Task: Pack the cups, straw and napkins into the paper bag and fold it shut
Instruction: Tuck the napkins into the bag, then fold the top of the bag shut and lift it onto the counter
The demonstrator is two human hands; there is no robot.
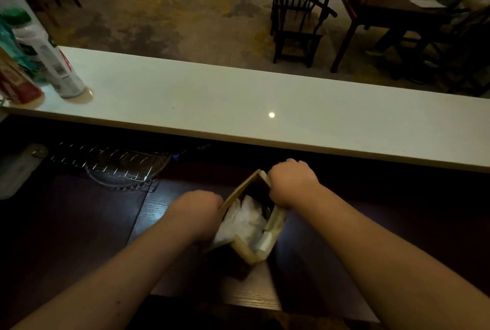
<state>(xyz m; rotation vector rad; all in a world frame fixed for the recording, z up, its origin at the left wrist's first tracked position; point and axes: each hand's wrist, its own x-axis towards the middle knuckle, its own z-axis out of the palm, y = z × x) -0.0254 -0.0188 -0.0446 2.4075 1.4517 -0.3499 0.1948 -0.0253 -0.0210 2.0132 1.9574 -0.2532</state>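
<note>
Both bare forearms reach forward over a dark wooden desk [79, 223], where a paper bag [248, 250] stands open near the desk's far edge with white napkins [244, 219] showing inside. The left hand [197, 210] is curled closed on the bag's left rim. The right hand [293, 184] is fisted tight on the far right rim.

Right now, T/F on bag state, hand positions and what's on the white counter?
1. The paper bag is folded shut. False: its top is open, white contents visible.
2. Both hands are at the bag's rim. True: left hand, right hand.
3. The bag stands on the white counter. False: it's on the dark wooden surface below.
4. A spray can stands at the counter's left end. True.
</note>
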